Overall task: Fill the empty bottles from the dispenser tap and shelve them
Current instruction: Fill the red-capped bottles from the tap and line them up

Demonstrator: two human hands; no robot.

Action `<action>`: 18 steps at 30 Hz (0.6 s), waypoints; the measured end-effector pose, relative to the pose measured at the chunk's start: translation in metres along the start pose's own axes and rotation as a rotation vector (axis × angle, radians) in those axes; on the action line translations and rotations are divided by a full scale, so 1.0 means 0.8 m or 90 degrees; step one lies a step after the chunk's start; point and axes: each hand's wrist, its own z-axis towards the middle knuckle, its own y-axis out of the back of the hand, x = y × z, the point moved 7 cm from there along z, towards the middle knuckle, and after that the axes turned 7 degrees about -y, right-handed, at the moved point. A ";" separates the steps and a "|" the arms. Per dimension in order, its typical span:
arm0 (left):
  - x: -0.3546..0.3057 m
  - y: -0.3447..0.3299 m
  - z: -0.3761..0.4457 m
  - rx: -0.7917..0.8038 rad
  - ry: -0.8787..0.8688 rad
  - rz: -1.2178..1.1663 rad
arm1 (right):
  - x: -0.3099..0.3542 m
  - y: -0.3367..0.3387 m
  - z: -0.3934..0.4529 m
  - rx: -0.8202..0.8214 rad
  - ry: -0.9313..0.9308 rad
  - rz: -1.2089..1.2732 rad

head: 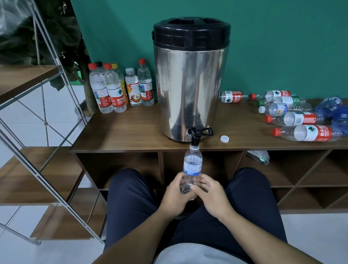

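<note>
Both hands held a clear, uncapped bottle upright with its mouth directly under the black tap of the steel dispenser; the left grip wrapped the bottle's lower body and the right grip curled around its base from the other side. A white cap lay on the wooden surface just right of the tap. Upright bottles stood left of the dispenser, while empty bottles lay on their sides to its right.
</note>
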 end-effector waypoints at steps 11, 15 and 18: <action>0.000 0.001 0.001 -0.002 -0.011 0.012 | -0.004 0.001 0.001 -0.006 0.004 -0.012; 0.000 0.001 0.001 0.002 -0.013 0.014 | -0.006 0.000 0.003 -0.007 -0.003 -0.016; 0.000 0.000 0.001 0.000 -0.012 0.015 | -0.007 0.001 0.005 -0.006 -0.002 -0.021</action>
